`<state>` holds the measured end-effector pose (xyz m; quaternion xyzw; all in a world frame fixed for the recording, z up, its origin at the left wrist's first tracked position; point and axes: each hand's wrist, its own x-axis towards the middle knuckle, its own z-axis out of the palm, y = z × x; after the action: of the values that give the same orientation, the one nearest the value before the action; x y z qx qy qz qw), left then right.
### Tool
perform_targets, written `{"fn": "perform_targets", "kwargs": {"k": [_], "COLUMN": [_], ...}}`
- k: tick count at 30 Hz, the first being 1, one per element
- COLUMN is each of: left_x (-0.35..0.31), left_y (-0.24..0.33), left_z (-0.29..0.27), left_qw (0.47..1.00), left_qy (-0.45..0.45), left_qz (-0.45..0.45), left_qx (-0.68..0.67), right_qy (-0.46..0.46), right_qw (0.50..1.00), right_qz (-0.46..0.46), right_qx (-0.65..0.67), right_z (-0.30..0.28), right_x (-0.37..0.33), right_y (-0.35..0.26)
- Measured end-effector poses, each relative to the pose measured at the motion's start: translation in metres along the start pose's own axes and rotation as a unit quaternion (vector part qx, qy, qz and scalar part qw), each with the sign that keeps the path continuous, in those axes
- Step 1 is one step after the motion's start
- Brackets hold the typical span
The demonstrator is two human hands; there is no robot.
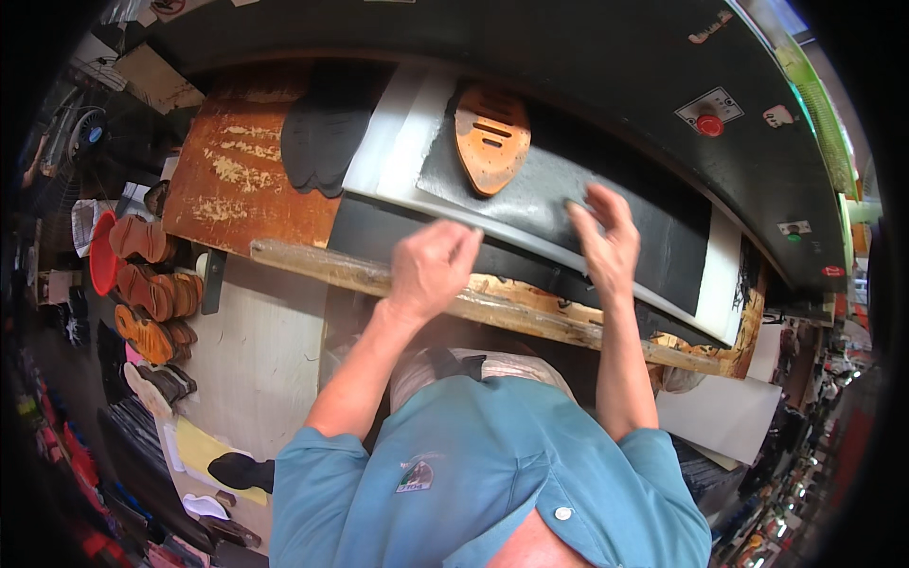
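Note:
My left hand (432, 270), slightly blurred, hovers over the front edge of the bench, its fingers curled and thumb pressed to the forefinger. Whatever may be between them cannot be made out. Over the black sheet (559, 204), to the right, my right hand (611, 237) has thumb and fingers spread, holding nothing. Farther back on that sheet lies an orange-brown, sole-shaped form (492, 151) with dark slots, touched by neither hand. Beneath the sheet is a white board (382, 156). Several dark sole-shaped pieces (322, 142) rest to the left, partly overlapping.
A worn brown wooden board (227, 194) spans the bench's left end, and a wooden rail (322, 268) runs along the front. Above the bench, a dark machine body (615, 57) carries a red push button (710, 124). Brown sole-shaped forms (156, 289) stand at left near a red basin (102, 251).

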<state>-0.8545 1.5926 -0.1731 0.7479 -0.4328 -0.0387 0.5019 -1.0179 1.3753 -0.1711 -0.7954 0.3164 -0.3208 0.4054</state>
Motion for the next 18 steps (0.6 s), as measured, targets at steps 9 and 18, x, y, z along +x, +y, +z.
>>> {"fn": "perform_targets", "kwargs": {"k": [9,18], "left_x": [-0.005,-0.035], "left_y": [-0.027,-0.005], "left_z": [-0.024,-0.03], "left_qw": [0.976,0.971], "left_qy": [0.056,0.025], "left_qz": [0.074,0.08], "left_qx": [0.197,0.224], "right_qy": [-0.055,-0.101], "right_qw": [0.973,0.953], "right_qz": [-0.031,0.109], "right_qx": [-0.223,0.265], "right_z": [0.13,0.049], "right_x": [-0.013,-0.033], "right_y": [-0.084,-0.086]}}
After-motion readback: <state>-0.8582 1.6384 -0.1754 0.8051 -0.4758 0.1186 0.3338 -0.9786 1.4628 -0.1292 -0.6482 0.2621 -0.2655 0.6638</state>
